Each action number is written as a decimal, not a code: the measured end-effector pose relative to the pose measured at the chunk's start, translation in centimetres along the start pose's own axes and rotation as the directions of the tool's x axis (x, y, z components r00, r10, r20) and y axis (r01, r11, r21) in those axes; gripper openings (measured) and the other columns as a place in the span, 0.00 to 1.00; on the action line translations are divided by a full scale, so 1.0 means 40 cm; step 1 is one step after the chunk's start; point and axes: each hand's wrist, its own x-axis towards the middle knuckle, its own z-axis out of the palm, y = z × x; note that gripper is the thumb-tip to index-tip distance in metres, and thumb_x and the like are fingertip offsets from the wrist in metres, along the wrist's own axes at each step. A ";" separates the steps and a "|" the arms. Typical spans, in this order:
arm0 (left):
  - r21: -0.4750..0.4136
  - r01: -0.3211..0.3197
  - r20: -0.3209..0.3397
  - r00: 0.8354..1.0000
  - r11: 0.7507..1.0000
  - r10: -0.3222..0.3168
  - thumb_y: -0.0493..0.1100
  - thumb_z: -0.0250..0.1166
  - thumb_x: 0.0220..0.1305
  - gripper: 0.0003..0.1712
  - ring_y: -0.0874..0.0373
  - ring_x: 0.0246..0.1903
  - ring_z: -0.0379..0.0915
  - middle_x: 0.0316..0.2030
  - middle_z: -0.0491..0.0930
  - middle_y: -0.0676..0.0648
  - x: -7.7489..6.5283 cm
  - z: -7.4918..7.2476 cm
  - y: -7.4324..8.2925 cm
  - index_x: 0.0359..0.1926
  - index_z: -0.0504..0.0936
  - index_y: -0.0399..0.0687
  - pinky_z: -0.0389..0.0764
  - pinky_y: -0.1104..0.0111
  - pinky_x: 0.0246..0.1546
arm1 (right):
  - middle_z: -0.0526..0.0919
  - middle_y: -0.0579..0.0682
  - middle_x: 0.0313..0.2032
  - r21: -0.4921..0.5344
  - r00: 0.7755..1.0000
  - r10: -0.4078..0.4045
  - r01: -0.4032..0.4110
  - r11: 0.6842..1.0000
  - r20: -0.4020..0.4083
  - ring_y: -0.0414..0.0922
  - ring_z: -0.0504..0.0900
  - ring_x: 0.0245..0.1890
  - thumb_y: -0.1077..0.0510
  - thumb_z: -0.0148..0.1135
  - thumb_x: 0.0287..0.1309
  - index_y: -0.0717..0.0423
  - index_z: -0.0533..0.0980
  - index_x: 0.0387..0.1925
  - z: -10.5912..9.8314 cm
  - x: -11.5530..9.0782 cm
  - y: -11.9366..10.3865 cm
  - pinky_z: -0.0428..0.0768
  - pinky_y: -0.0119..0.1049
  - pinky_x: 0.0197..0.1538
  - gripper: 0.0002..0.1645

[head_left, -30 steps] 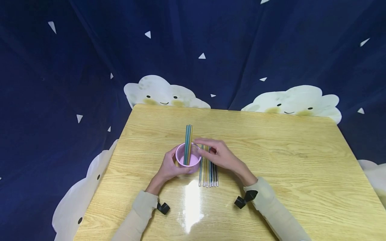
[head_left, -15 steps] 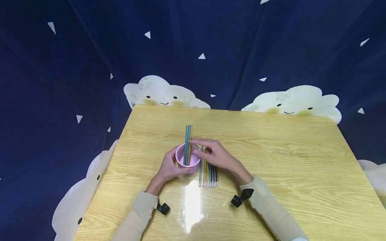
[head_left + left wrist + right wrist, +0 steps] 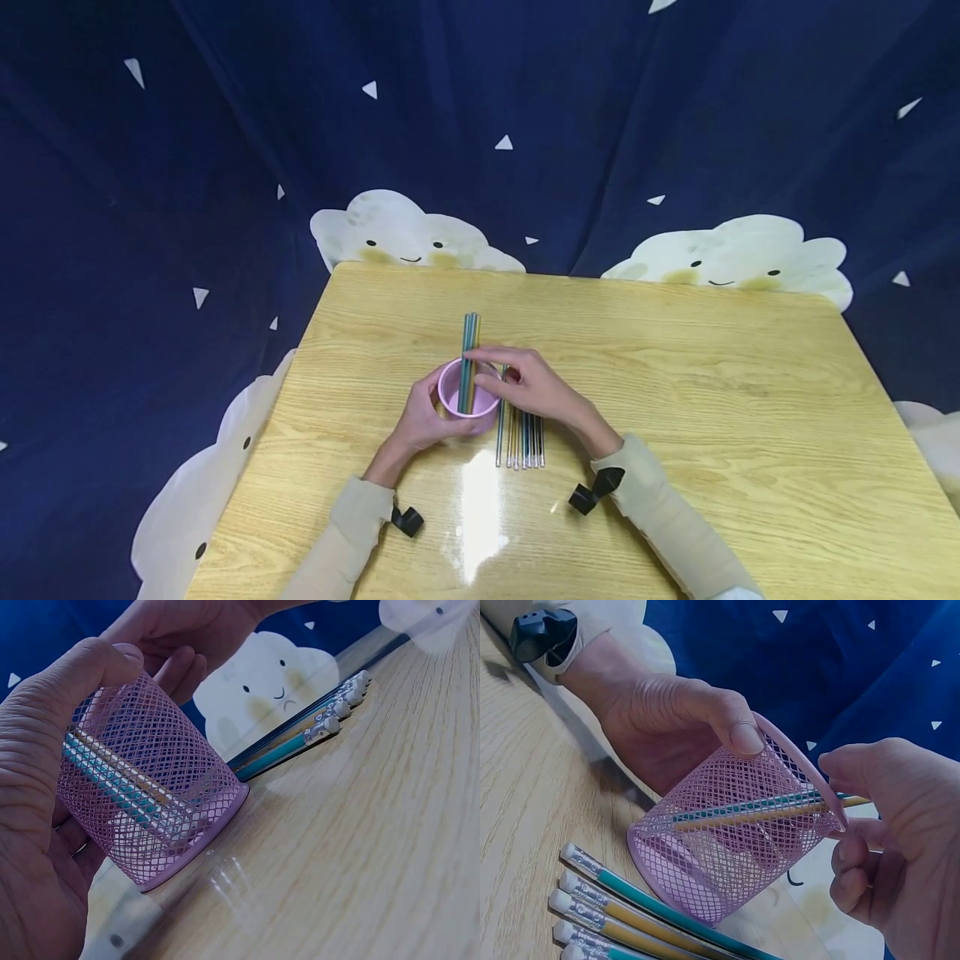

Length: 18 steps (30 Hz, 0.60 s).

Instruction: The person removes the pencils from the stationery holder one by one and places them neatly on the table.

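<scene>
A pink mesh pencil cup stands on the table, gripped around its side by my left hand. Several pencils, teal and yellow, lean upright inside it with their eraser ends down, as the left wrist view shows through the mesh. My right hand is at the cup's rim. Its index fingertip touches the pencils in the head view, and its thumb is just beside them, with a gap between thumb and finger. In the right wrist view, the pencils run past the rim behind my right hand.
To the right of the cup, a row of pencils lies side by side, white erasers toward me, partly under my right hand. The wooden table reaches a dark blue curtain printed with clouds.
My right hand has moved a little left, from the cup's right rim to the standing pencils, and its index fingertip now overlaps them. The left hand and cup have stayed in place.
</scene>
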 end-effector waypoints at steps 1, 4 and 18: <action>-0.003 0.002 0.000 1.000 1.000 -0.002 0.36 0.83 0.42 0.52 0.40 0.59 0.77 0.61 0.81 0.37 0.000 0.000 0.000 0.71 0.73 0.42 0.80 0.55 0.64 | 0.81 0.46 0.65 -0.001 1.000 -0.001 0.001 1.000 -0.001 0.38 0.68 0.20 0.52 0.65 0.72 0.48 0.79 0.67 0.000 0.001 0.000 0.75 0.31 0.25 0.24; -0.005 0.001 -0.002 1.000 1.000 -0.001 0.34 0.83 0.41 0.52 0.39 0.59 0.77 0.61 0.80 0.36 -0.001 0.001 -0.003 0.71 0.73 0.40 0.80 0.55 0.64 | 0.83 0.46 0.62 0.007 1.000 -0.007 0.007 1.000 -0.001 0.37 0.67 0.18 0.53 0.65 0.72 0.49 0.79 0.67 0.002 0.003 0.000 0.72 0.31 0.22 0.24; -0.008 0.011 -0.005 1.000 1.000 -0.011 0.33 0.82 0.42 0.51 0.42 0.59 0.77 0.61 0.80 0.36 -0.001 0.000 -0.001 0.71 0.73 0.39 0.80 0.53 0.65 | 0.87 0.51 0.52 0.081 0.999 0.036 -0.035 0.996 -0.018 0.38 0.64 0.16 0.60 0.68 0.69 0.53 0.80 0.64 0.010 0.007 -0.008 0.65 0.29 0.19 0.24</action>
